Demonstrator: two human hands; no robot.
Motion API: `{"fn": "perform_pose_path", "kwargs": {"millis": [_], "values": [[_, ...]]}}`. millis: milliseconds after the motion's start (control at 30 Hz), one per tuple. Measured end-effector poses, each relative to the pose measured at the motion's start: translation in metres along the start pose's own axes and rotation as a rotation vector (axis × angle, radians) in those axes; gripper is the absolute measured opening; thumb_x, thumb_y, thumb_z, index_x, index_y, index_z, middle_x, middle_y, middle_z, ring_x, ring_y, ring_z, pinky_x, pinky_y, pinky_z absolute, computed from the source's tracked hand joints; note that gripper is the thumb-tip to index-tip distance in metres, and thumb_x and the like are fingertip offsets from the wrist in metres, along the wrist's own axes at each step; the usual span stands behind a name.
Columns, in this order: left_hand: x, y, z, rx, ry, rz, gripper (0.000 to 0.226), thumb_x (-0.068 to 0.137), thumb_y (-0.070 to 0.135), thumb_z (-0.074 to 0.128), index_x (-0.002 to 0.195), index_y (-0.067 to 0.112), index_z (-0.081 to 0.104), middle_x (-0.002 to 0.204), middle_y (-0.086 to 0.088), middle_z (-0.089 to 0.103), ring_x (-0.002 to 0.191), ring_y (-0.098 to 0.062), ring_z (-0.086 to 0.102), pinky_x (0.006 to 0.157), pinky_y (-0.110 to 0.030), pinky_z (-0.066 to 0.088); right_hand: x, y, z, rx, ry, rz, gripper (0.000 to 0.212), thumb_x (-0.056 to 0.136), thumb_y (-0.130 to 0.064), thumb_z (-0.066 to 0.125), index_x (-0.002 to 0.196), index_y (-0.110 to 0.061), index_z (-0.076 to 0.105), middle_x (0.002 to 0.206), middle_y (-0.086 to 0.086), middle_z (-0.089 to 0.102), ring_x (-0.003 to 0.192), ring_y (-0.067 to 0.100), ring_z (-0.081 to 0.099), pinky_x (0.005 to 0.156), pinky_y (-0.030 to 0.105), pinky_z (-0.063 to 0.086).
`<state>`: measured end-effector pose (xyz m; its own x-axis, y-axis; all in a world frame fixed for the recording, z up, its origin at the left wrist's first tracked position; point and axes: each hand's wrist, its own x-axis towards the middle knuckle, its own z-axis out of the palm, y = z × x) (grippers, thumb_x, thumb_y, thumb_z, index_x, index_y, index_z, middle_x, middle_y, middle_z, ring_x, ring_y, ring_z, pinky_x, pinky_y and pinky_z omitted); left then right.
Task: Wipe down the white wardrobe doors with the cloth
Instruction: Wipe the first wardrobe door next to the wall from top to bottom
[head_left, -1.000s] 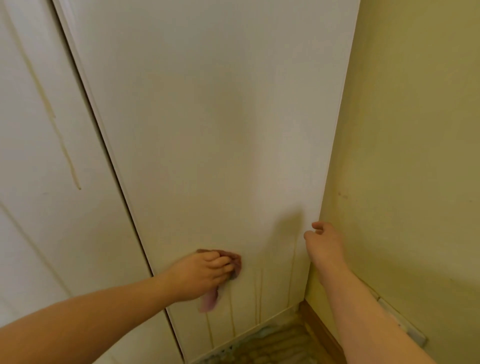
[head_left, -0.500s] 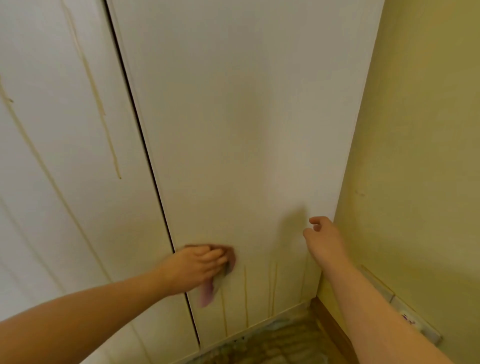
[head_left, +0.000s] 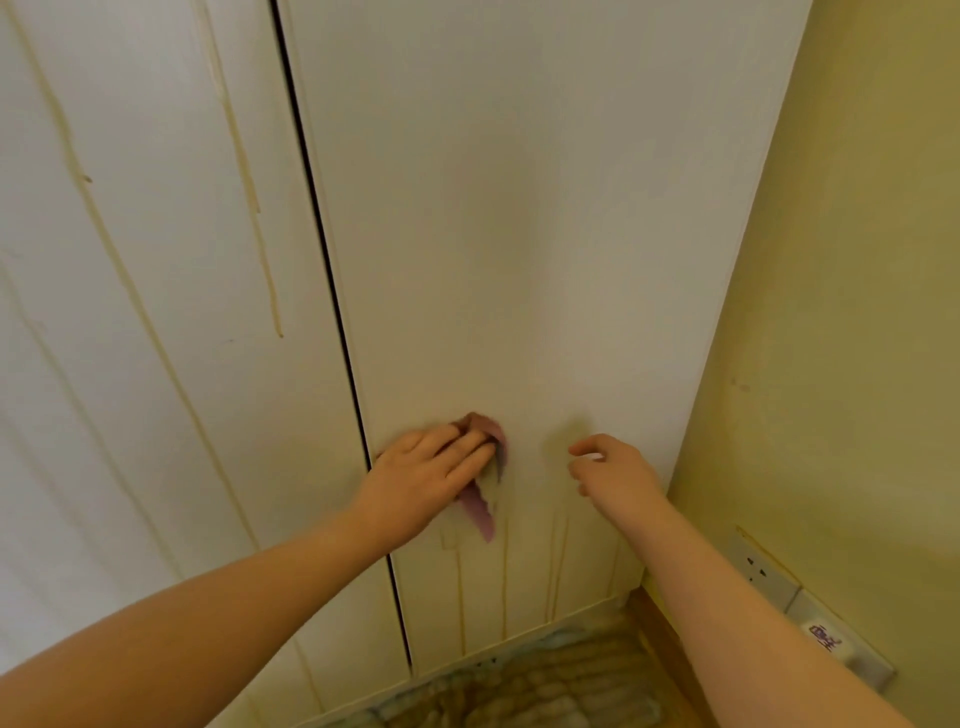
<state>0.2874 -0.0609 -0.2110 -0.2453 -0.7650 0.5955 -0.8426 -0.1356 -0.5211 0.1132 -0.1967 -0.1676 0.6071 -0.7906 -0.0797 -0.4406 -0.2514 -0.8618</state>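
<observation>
Cloth (head_left: 479, 512), purple, pressed flat under my left hand (head_left: 431, 478), fingers straight, low on the right wardrobe door (head_left: 519, 234); my right hand (head_left: 615, 473) hovers beside it, loosely curled, holding nothing.

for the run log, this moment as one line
left hand: presses crumpled purple cloth on right white wardrobe door | right hand: open, empty | yellowish drip streaks below cloth

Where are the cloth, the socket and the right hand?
cloth (head_left: 480, 513): head view, hanging purple tail.
socket (head_left: 763, 569): head view, white faceplate.
right hand (head_left: 618, 470): head view, back of hand.
</observation>
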Motion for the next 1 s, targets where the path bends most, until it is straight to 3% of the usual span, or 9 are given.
{"fn": "perform_pose_path", "kwargs": {"millis": [100,200,300,400,567,733,833,933,1000], "values": [[0.004,0.011,-0.004,-0.128,-0.056,-0.203,0.089,0.048,0.02,0.085,0.127,0.015,0.044,0.126,-0.005,0.059,0.104,-0.022,0.045,0.072,-0.033,0.055,-0.012,-0.015,0.031,0.103,-0.142,0.013,0.019,0.087,-0.011,0.051,0.105,-0.015,0.057,0.092,0.008,0.062,0.085,0.024,0.062,0.076,0.03,0.05],[0.002,0.013,-0.008,-0.213,-0.075,-0.268,0.106,0.034,0.015,0.092,0.127,0.013,0.042,0.13,-0.006,0.043,0.106,-0.023,0.048,0.07,-0.034,0.056,-0.024,-0.03,0.062,0.443,-0.286,0.096,0.02,0.092,-0.004,0.046,0.111,-0.005,0.051,0.084,0.012,0.059,0.067,0.019,0.056,0.056,0.017,0.049],[-0.001,0.016,-0.012,-0.346,-0.05,-0.342,0.098,0.044,0.008,0.089,0.128,0.013,0.041,0.126,-0.007,0.04,0.095,-0.03,0.064,0.065,-0.035,0.057,-0.023,-0.035,0.083,0.544,-0.222,0.129,0.014,0.093,-0.015,0.05,0.104,-0.007,0.048,0.092,0.014,0.06,0.07,0.019,0.056,0.055,0.024,0.047],[0.001,0.016,-0.016,-0.524,0.044,-0.476,0.06,0.071,0.015,0.064,0.126,0.012,0.04,0.113,-0.006,0.039,0.081,-0.032,0.065,0.057,-0.031,0.056,-0.014,-0.036,0.095,0.579,-0.094,0.144,0.014,0.091,-0.022,0.055,0.087,-0.017,0.042,0.091,0.014,0.059,0.068,0.02,0.054,0.05,0.026,0.041],[-0.002,0.016,-0.028,-0.761,-0.021,-0.725,0.044,0.078,0.001,0.053,0.122,0.002,0.052,0.115,-0.008,0.043,0.097,-0.027,0.059,0.082,-0.015,0.039,-0.006,-0.037,0.114,0.64,0.109,0.115,0.021,0.087,-0.018,0.059,0.083,-0.019,0.038,0.084,0.007,0.056,0.076,0.023,0.057,0.062,0.034,0.047],[-0.006,0.016,-0.026,-0.772,0.011,-0.682,0.037,0.081,0.021,0.037,0.116,0.019,0.048,0.121,-0.001,0.041,0.097,-0.02,0.055,0.079,-0.039,0.054,0.001,-0.031,0.137,0.634,0.378,0.022,0.019,0.087,-0.012,0.057,0.085,-0.021,0.041,0.088,0.006,0.057,0.082,0.025,0.057,0.068,0.034,0.045],[-0.013,0.022,-0.012,-0.802,-0.086,-0.623,0.041,0.085,0.025,0.031,0.118,0.015,0.052,0.127,-0.002,0.045,0.106,-0.023,0.054,0.081,-0.04,0.053,0.013,-0.02,0.147,0.579,0.492,-0.003,0.016,0.088,-0.006,0.05,0.096,-0.015,0.04,0.098,0.013,0.057,0.086,0.029,0.056,0.071,0.038,0.046],[-0.011,0.033,0.004,-0.858,-0.221,-0.584,0.057,0.089,0.039,0.022,0.134,0.014,0.047,0.143,0.0,0.037,0.122,-0.019,0.045,0.099,-0.032,0.042,0.025,-0.007,0.144,0.585,0.597,0.056,0.017,0.09,-0.003,0.048,0.099,-0.014,0.038,0.099,0.011,0.055,0.087,0.025,0.055,0.07,0.03,0.038],[-0.003,0.044,0.01,-0.886,-0.282,-0.553,0.052,0.092,0.03,0.029,0.141,0.014,0.04,0.148,0.0,0.03,0.126,-0.019,0.04,0.102,-0.033,0.04,0.032,0.001,0.133,0.599,0.645,0.111,0.02,0.09,-0.005,0.049,0.101,-0.015,0.037,0.099,0.01,0.055,0.085,0.024,0.054,0.071,0.03,0.038]]}}
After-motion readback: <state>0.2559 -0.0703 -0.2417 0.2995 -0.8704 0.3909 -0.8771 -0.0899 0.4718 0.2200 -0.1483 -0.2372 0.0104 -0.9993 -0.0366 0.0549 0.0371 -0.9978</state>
